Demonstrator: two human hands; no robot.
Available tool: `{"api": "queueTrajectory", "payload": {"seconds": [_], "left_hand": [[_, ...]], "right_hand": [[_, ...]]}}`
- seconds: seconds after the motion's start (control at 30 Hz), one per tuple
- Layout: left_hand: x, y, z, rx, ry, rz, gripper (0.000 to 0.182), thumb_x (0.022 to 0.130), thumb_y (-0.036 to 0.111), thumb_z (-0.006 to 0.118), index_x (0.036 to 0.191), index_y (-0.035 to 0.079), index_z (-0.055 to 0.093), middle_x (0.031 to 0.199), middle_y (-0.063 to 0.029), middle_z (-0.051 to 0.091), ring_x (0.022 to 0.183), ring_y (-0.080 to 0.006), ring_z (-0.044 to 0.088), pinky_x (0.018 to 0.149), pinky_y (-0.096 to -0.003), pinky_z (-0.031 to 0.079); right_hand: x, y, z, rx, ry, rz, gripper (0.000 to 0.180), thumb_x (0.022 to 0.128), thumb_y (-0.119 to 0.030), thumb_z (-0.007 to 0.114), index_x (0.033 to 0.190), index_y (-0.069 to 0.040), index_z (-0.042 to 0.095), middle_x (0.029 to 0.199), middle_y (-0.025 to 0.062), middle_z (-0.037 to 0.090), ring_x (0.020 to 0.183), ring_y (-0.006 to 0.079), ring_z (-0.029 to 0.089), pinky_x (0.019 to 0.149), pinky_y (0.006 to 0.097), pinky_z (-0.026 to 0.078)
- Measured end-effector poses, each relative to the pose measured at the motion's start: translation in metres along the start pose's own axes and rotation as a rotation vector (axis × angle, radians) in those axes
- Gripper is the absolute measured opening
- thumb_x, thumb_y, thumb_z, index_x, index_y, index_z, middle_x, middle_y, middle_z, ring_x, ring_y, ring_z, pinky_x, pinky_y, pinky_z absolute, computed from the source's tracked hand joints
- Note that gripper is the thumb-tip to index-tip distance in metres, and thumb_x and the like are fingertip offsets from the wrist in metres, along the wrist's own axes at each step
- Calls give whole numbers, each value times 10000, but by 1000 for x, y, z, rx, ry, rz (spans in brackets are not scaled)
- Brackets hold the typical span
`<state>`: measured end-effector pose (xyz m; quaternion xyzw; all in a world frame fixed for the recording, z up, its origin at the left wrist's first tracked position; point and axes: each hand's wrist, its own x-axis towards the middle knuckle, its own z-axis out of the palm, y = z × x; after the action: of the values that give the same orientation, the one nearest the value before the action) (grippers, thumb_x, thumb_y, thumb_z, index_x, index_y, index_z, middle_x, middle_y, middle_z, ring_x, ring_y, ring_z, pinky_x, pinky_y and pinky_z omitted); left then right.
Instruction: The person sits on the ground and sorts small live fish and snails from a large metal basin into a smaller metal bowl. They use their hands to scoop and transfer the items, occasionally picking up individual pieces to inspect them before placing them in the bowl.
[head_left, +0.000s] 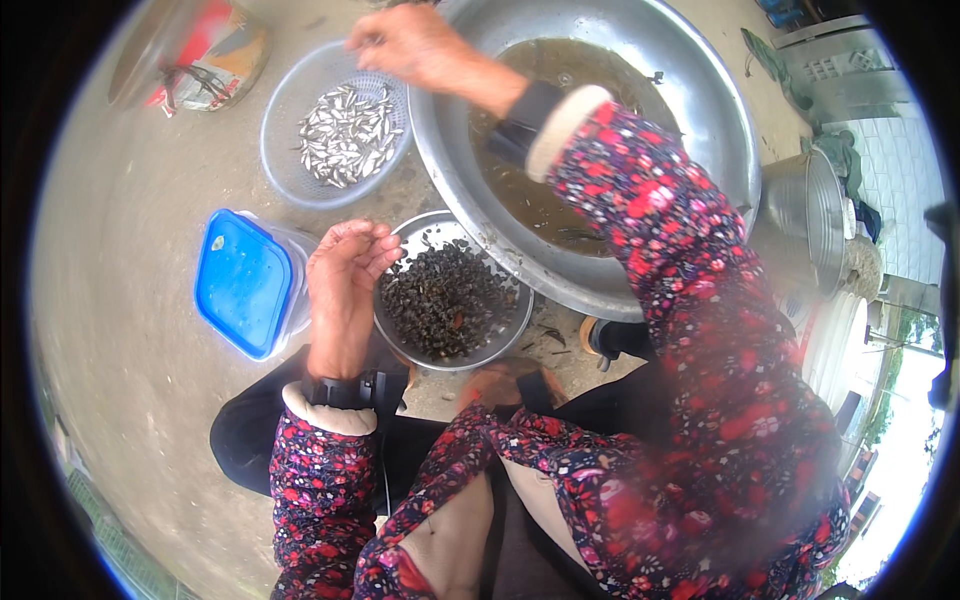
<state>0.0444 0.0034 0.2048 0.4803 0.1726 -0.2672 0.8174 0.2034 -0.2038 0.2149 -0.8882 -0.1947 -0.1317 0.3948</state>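
My right hand (409, 46) reaches over the upper rim of a pale plastic colander (277, 176), blurred, its fingers bent. Whether it holds anything cannot be made out. Inside the colander lies a heap of small silvery fish (349, 135). Beside a round metal bowl (491, 358) is my left hand (349, 259), fingers curled, fingertips at the bowl's left rim. A dark speck shows near those fingertips, too small to tell if it is gripped. Small dark snail-like shells (450, 300) fill the bowl. Under my right forearm stands a wide metal basin (712, 112) with murky brown water (525, 202).
A plastic tub with a blue lid (244, 281) is left of my left hand. At the upper left stands a bucket with a red label (217, 56). A metal bucket (802, 217) and a white bucket (840, 352) stand at the right. Concrete ground (135, 247) spreads left.
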Motion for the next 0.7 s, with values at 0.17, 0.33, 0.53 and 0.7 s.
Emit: {"api": "queueTrajectory", "payload": {"seconds": [0.17, 0.33, 0.53, 0.7], "left_hand": [[-7, 4, -8, -30, 8, 20, 128, 831, 1, 453, 930, -18, 532, 891, -163, 603, 802, -244, 612, 762, -338, 513], [-10, 3, -7, -82, 3, 32, 116, 815, -21, 457, 902, -30, 534, 845, -175, 614, 753, -256, 631, 714, -336, 538], [-3, -4, 4, -35, 29, -6, 105, 824, -5, 465, 899, -26, 534, 848, -171, 614, 745, -251, 626, 719, -333, 529], [4, -10, 6, 9, 49, -16, 102, 834, 8, 463, 898, -24, 535, 847, -164, 614, 743, -240, 620, 721, -328, 526]], "right_hand": [[20, 10, 45, -419, -342, 177, 353, 829, -66, 548, 1180, -29, 538, 1037, 171, 619, 839, 182, 655, 778, 291, 523], [-19, 50, -32, 361, 57, 374, 127, 823, -42, 541, 718, -39, 612, 599, 42, 593, 532, 138, 558, 473, 256, 434], [-86, 90, -64, 425, -20, 632, 168, 776, -91, 554, 905, -11, 627, 768, 144, 639, 665, 242, 648, 667, 318, 526], [-180, 108, -38, -231, -486, 496, 118, 748, -80, 560, 805, -62, 662, 787, 151, 654, 789, 289, 638, 749, 377, 501]]}}
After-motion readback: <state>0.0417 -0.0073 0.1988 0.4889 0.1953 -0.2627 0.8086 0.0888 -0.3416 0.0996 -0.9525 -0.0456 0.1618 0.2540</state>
